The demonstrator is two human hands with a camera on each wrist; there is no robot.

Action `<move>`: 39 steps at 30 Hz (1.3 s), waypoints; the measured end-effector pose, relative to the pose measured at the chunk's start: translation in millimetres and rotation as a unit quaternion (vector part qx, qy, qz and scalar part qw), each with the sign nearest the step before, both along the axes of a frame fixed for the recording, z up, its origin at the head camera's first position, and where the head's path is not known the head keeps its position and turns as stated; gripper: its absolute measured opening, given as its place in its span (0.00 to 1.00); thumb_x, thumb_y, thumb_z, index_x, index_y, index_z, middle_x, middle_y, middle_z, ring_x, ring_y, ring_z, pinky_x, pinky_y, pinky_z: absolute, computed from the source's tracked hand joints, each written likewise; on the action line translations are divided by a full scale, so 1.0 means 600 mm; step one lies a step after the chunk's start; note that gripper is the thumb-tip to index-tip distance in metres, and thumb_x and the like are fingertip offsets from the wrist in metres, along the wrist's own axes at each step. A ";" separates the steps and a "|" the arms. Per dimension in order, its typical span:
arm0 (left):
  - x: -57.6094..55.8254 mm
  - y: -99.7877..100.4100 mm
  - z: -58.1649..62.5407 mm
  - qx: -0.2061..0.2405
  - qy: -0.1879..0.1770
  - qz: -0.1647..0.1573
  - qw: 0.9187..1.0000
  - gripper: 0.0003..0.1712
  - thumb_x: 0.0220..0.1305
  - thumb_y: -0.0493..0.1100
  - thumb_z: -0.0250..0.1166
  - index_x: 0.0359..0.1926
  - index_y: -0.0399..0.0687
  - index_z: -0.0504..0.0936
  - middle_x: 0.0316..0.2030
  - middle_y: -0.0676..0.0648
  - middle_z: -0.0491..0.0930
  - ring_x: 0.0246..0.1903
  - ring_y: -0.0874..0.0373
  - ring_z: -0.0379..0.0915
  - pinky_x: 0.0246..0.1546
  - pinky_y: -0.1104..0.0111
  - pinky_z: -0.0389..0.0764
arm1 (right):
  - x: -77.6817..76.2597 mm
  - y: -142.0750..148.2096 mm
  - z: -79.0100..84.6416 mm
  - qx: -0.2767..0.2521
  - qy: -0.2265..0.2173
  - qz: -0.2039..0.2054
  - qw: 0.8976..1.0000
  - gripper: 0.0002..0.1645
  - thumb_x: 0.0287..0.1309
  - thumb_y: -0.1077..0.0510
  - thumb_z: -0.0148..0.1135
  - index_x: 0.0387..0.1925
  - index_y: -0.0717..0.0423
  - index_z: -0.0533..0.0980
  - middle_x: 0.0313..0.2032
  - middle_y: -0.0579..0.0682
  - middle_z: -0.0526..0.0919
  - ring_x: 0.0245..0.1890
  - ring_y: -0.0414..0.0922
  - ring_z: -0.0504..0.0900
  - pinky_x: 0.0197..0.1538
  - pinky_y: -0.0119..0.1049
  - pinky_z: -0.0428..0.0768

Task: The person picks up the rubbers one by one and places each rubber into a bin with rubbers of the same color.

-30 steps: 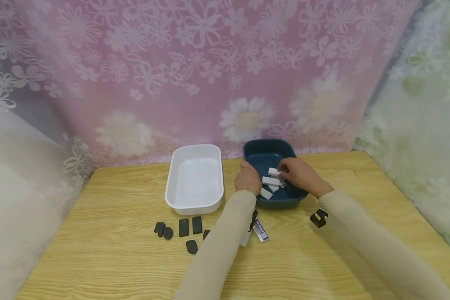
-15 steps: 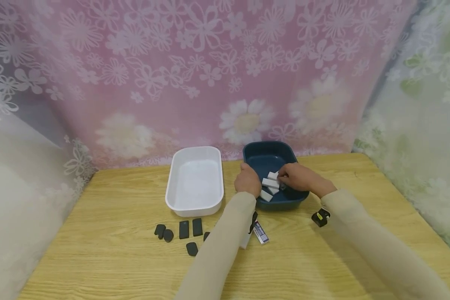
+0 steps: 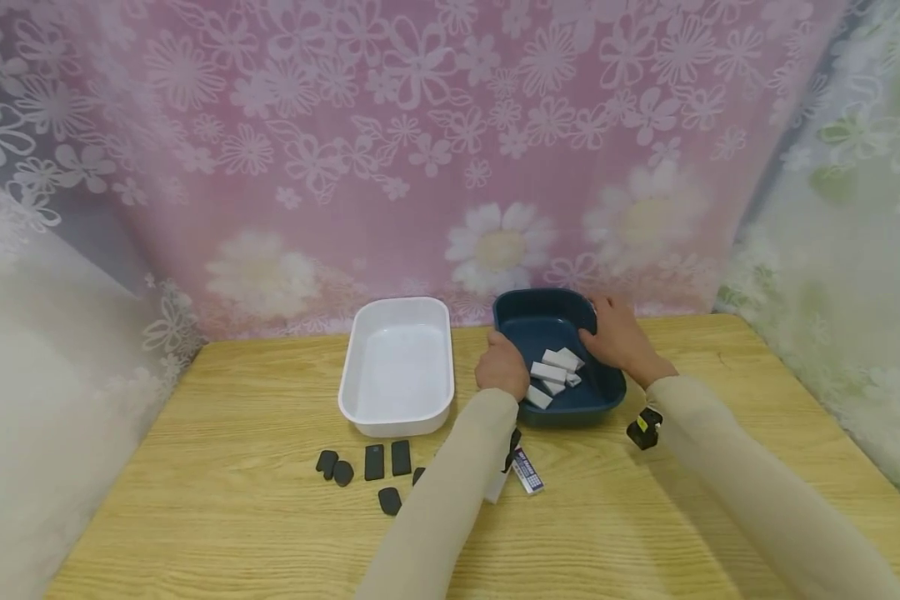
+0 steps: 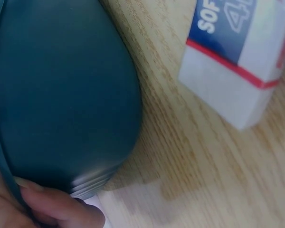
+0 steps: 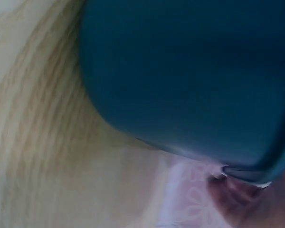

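A dark blue plastic basin [image 3: 540, 331] stands on the table with several white eraser blocks [image 3: 549, 372] lying loosely inside. My left hand [image 3: 502, 367] grips its left rim; in the left wrist view fingers [image 4: 61, 206] curl around the edge against the outer wall. At the right rim is my right hand [image 3: 622, 337], thumb on the inner side and fingers outside. The right wrist view shows its fingers [image 5: 235, 197] bent at the rim, slightly blurred. An eraser in a blue and white sleeve [image 4: 228, 47] lies on the table near the basin.
A white basin [image 3: 396, 425] stands left of the blue one. Several small black pieces [image 3: 374, 462] lie in front of it, partly hidden by my left sleeve [image 3: 442, 492]. A floral curtain [image 3: 345, 208] hangs behind the wooden table [image 3: 217, 467].
My right hand has left the white erasers inside the blue basin and moved up and right to its right rim. My left hand keeps its grip on the left rim.
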State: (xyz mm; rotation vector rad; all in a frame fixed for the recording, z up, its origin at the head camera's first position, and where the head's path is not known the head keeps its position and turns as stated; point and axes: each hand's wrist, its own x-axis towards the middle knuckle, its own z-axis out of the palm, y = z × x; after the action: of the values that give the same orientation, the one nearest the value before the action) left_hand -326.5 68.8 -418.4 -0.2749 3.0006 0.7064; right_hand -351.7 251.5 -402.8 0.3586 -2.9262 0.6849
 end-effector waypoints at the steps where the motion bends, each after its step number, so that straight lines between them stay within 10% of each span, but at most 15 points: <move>1: 0.001 0.000 0.001 0.000 0.002 0.000 1.000 0.21 0.61 0.44 0.66 0.47 0.41 0.65 0.25 0.43 0.82 0.27 0.52 0.81 0.27 0.61 0.80 | -0.002 0.001 -0.002 -0.005 -0.029 -0.008 1.000 0.37 0.64 0.58 0.51 0.65 0.77 0.52 0.61 0.77 0.54 0.59 0.70 0.59 0.59 0.63 0.59; 21: -0.011 -0.027 -0.009 0.101 -0.023 -0.073 0.992 0.27 0.70 0.50 0.50 0.60 0.37 0.55 0.34 0.38 0.80 0.31 0.46 0.78 0.33 0.58 0.77 | -0.008 0.013 -0.038 -0.187 -0.165 -0.053 0.967 0.40 0.58 0.67 0.38 0.72 0.68 0.42 0.67 0.71 0.53 0.64 0.67 0.57 0.58 0.60 0.65; 31: 0.069 -0.075 0.018 0.037 0.084 -0.159 0.983 0.22 0.74 0.50 0.40 0.52 0.35 0.65 0.32 0.41 0.80 0.30 0.49 0.79 0.29 0.56 0.77 | -0.013 0.011 -0.037 -0.177 -0.166 -0.066 0.968 0.41 0.56 0.68 0.41 0.71 0.68 0.42 0.66 0.72 0.55 0.64 0.67 0.57 0.59 0.61 0.63; 39: 0.148 -0.130 0.029 -0.129 0.011 -0.297 0.946 0.18 0.62 0.54 0.59 0.19 0.51 0.72 0.16 0.54 0.69 0.17 0.60 0.67 0.18 0.65 0.70 | -0.010 0.007 -0.036 -0.171 -0.167 -0.066 0.969 0.42 0.56 0.68 0.41 0.72 0.68 0.42 0.66 0.73 0.55 0.64 0.67 0.58 0.58 0.61 0.65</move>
State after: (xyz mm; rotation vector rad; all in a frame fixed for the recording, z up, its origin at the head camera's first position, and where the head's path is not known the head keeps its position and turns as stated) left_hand -237.4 -9.4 -401.1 0.6135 2.9315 0.2572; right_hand -357.7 255.6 -424.3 0.0097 -3.0079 1.3154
